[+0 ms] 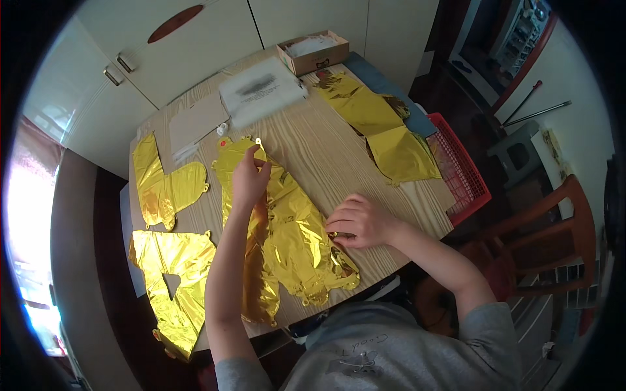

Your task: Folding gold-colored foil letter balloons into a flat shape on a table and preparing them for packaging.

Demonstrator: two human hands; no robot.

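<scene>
At the near middle of the table, the gold foil piece lies flat and creased between your two hands. Your left hand is on its far end, fingers bent; the fingertips are partly hidden, so I cannot tell whether they grip the foil. Your right hand has thumb and fingers closed on its right edge. To the left: an angled foil piece, with a notched foil piece nearer you. Far right: a folded foil piece. Beyond: a cardboard box.
</scene>
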